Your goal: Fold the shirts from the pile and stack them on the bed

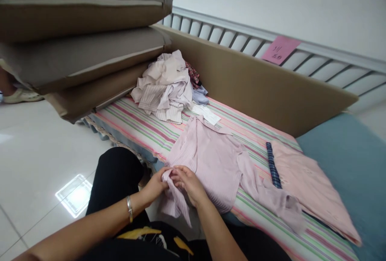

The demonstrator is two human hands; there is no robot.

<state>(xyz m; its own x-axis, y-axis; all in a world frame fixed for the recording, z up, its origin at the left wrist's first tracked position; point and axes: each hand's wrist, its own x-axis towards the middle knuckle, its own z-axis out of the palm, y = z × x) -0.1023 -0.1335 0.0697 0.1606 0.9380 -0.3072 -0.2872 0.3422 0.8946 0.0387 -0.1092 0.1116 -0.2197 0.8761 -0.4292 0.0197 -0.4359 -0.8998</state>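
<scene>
And here's the pink shirt [211, 160], spread over the striped sheet [144, 129] on the bed, its near part bunched up between the hands and one end dangling past the bed's edge. That overhang looks like the weak spot: a tug there could, I'd judge, drag the whole shirt towards the knees, since nothing visible pins it down. The gathered fabric could also twist or crease if the two hands pull unevenly. Over on the other side, the long sleeve reaches close to the folded pink cloth [313, 188] and the blue plaid strip [273, 166]; a wide sweep might catch them. The loose clothes pile [169, 84] sits beyond the collar, with a white cloth [206, 113] between, so a careless reach could tangle things.

Now the hands! The left hand [155, 186], bracelet [129, 208] at its wrist, is closed narrowly, pinching the shirt between thumb and fingers. The right hand [187, 182] is half open, fingers curled, fingertips at that same bunched part; whether it really grips or only touches, I can't tell.
</scene>
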